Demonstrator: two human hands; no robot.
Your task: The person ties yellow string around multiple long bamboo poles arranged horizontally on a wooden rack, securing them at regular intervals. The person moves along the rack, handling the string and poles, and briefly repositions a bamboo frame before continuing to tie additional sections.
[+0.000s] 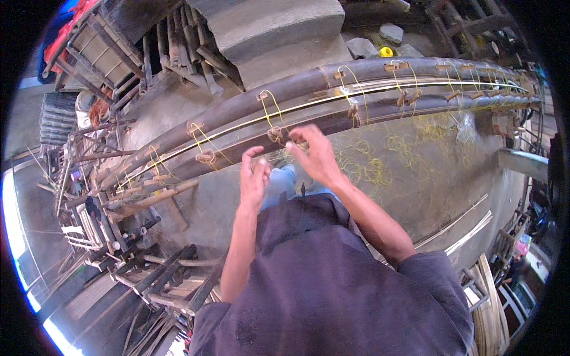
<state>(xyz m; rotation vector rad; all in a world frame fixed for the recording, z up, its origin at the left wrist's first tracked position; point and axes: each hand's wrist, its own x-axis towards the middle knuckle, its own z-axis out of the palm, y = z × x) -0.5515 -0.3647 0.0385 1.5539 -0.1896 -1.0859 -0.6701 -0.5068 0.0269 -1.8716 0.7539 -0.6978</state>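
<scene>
Two long dark bamboo poles [225,111] run across in front of me, with thin pale strips [237,127] between them. Loops of yellow cord [267,108] bind them at intervals, each with small wooden pegs. Just beside a peg wound with cord [275,134] on the nearer pole is my right hand [313,153], its thumb and fingers curved and apart. I make out nothing held in it. My left hand [254,173] hovers on the near side of that pole, fingers bent and apart, holding nothing visible.
Loose yellow cord [368,163] lies tangled on the concrete floor to the right. Concrete steps [279,29] rise beyond the poles, near a yellow roll [386,52] and stones [362,47]. Bamboo frames [172,279] stand at the lower left; pale strips [460,228] lie at right.
</scene>
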